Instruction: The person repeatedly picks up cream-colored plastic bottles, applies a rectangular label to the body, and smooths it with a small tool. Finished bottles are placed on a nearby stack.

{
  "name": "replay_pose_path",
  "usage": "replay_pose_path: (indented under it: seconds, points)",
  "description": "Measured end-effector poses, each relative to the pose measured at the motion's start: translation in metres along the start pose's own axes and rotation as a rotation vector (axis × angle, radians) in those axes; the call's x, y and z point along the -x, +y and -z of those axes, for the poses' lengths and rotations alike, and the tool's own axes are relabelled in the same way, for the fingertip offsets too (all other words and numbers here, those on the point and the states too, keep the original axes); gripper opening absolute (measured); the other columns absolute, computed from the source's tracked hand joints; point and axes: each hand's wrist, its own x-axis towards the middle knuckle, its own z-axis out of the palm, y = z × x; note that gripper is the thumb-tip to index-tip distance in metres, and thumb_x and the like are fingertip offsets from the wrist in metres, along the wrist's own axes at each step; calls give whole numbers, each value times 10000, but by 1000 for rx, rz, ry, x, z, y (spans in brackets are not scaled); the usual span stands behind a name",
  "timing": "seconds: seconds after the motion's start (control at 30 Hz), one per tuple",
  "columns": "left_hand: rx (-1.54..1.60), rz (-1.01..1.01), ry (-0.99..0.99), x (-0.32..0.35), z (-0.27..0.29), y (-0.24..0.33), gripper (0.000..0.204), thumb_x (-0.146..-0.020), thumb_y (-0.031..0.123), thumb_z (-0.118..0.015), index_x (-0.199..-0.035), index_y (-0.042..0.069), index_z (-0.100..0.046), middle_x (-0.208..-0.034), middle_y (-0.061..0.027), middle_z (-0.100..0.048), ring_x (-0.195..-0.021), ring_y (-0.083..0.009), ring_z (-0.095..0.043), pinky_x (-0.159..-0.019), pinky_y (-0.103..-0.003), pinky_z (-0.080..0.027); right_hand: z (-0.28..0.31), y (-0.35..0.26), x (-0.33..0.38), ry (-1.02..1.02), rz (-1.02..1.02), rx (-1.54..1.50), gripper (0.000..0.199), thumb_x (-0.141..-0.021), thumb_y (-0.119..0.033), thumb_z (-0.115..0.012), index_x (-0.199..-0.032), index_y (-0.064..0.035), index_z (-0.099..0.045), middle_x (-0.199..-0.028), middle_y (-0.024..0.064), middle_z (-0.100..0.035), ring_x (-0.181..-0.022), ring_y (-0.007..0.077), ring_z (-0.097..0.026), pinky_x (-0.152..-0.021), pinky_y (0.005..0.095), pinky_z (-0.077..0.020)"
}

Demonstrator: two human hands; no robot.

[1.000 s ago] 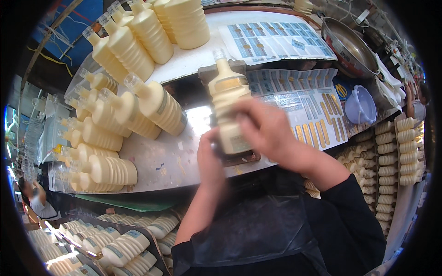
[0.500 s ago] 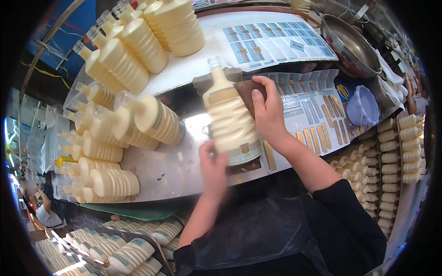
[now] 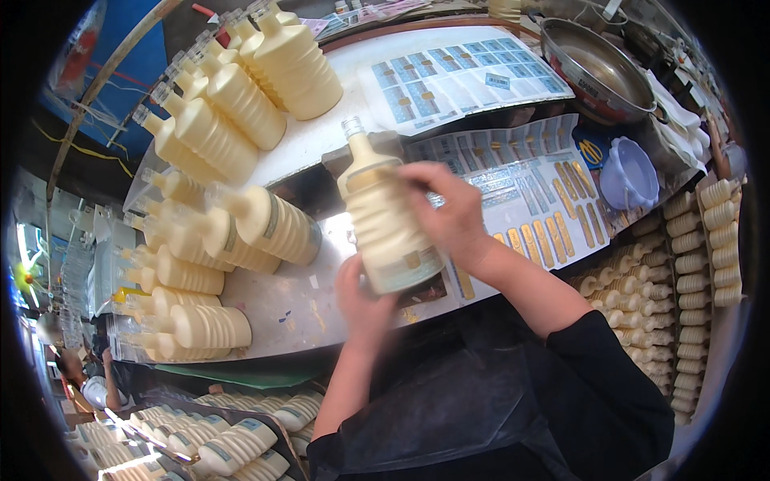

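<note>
now we have the cream bottle (image 3: pixel 387 216) lifted and tilted above the steel table (image 3: pixel 289 301), our left hand (image 3: pixel 362 290) cupping its base and our right hand (image 3: pixel 447 210) moved up onto its shoulder, smoothing a neck label beside the label sheets (image 3: pixel 529 200).

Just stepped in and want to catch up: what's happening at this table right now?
A person is holding a cream-coloured ribbed bottle above a metal table. The left hand supports its base, and the right hand presses against its upper side near the neck. Many similar bottles lie in rows on the table's left part, sheets of labels lie to the right, and a metal bowl sits beyond them. More bottles fill a crate below.
</note>
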Motion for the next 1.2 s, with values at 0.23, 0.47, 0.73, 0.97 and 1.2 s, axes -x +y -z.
replay_pose_path:
  seconds: [0.23, 0.47, 0.73, 0.97, 1.2]
  points:
    - [-197, -290, 54, -26, 18, 53, 832, -723, 192, -932, -1414, 18, -503, -1285, -118, -608, -1186, -286, -578, -1074, -433, -440, 11, -6, -22, 8, -289, -407, 182, -931, 41, -656, -1094, -24, -707, -1052, 59, -716, -961, 160, -706, -871, 306, -569]
    - [135, 74, 43, -14, -11, 35, 847, -742, 112, -911, -1459, 18, -468, -1326, -140, -585, -1165, -268, -595, -1047, -413, -469, 35, 6, 4, -382, -579, -323, 337, -1029, -245, -571, -1229, -16, -717, -972, 54, -702, -814, 83, -612, -752, 264, -509]
    - [-414, -418, 12, -36, 15, 55, 650, -653, 156, -922, -1273, 124, -730, -1208, -116, -604, -1054, -309, -577, -916, -434, -468, 44, 39, 9, -435, -763, -290, 383, -1050, -306, -539, -1221, -18, -724, -774, 25, -645, -618, 133, -621, -587, 281, -488]
    - [-528, -523, -183, -43, 18, 75, 757, -587, 102, -866, -1324, 180, -714, -1200, -107, -568, -1106, -331, -545, -979, -453, -428, 106, 37, 60, -351, -189, 368, 214, -950, -207, -692, -1053, -35, -768, -778, 158, -682, -711, 308, -696, -663, 370, -552]
    - [-496, -454, -95, -33, 9, 70, 593, -689, 88, -818, -1273, 135, -725, -1216, -109, -585, -1143, -323, -534, -988, -443, -437, 114, 13, 131, -693, 190, 440, 303, -821, -68, -772, -1118, -59, -711, -1095, 83, -718, -768, 263, -727, -625, 359, -585]
